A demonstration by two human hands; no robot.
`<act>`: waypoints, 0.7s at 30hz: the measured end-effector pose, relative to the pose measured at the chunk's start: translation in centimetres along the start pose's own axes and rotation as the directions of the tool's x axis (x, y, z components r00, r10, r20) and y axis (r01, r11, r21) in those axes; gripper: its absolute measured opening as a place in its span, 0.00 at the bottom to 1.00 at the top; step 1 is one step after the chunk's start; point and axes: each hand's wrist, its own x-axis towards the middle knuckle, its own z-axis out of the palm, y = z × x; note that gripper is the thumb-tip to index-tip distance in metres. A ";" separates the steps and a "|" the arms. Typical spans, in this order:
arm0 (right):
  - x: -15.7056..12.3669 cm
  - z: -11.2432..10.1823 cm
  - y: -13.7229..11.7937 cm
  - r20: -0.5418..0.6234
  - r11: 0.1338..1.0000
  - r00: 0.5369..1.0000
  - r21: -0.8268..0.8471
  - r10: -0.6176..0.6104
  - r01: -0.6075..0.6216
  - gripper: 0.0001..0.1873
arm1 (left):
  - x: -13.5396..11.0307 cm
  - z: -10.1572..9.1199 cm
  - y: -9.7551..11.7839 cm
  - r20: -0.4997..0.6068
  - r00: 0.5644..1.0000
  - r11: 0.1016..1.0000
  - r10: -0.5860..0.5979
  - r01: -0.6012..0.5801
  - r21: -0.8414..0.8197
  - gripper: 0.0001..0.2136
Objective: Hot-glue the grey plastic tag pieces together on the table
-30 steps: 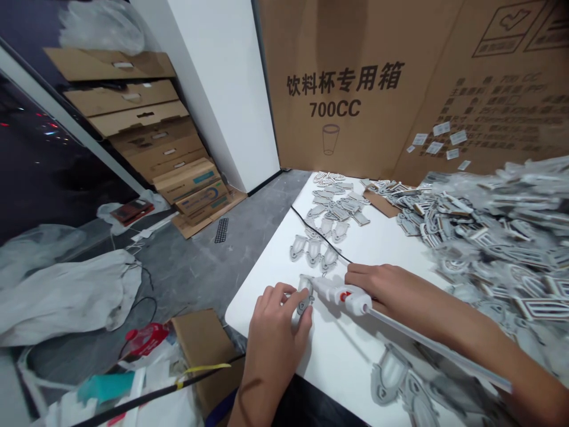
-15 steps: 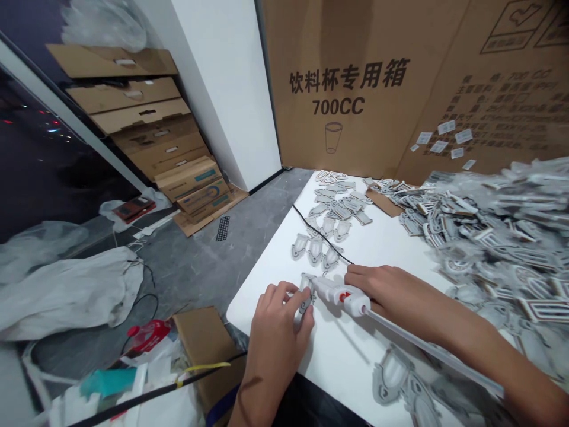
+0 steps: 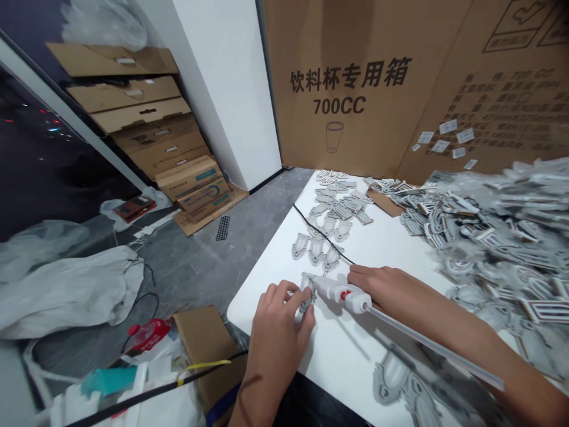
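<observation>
My left hand [image 3: 284,314] pinches a small grey cut-out piece [image 3: 306,303] above the near left part of the white table [image 3: 267,296]. In my right hand [image 3: 377,281] is a white hot glue gun [image 3: 344,295] with an orange-red mark, its nozzle at the grey piece. A long clear glue stick [image 3: 435,341] sticks out of the gun's back end, below my right forearm. Several similar grey pieces [image 3: 315,250] lie in rows just beyond my hands. More of them [image 3: 393,376] lie near the table's front edge.
A large heap of grey pieces, many in clear plastic [image 3: 502,237], covers the table's right side. Behind stands a big cardboard box [image 3: 347,35]. A black cord [image 3: 320,232] crosses the table. At lower left is an open carton [image 3: 204,338] of litter with a red bottle [image 3: 149,334].
Almost nothing differs. My right hand and the glue gun have shifted very slightly to the right, while the nozzle stays at the piece in my left hand.
</observation>
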 end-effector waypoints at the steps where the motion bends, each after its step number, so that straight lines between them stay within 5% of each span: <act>1: 0.1 0.2 0.1 -0.006 1.000 1.000 0.000 0.008 -0.008 0.06 | 0.0 0.0 0.0 0.000 1.000 1.000 -0.001 0.001 0.000 0.11; 21: 0.6 1.0 0.8 -0.005 0.996 0.998 -0.070 0.056 -0.056 0.07 | -0.1 0.0 0.1 -0.018 1.000 1.000 -0.003 0.003 -0.001 0.11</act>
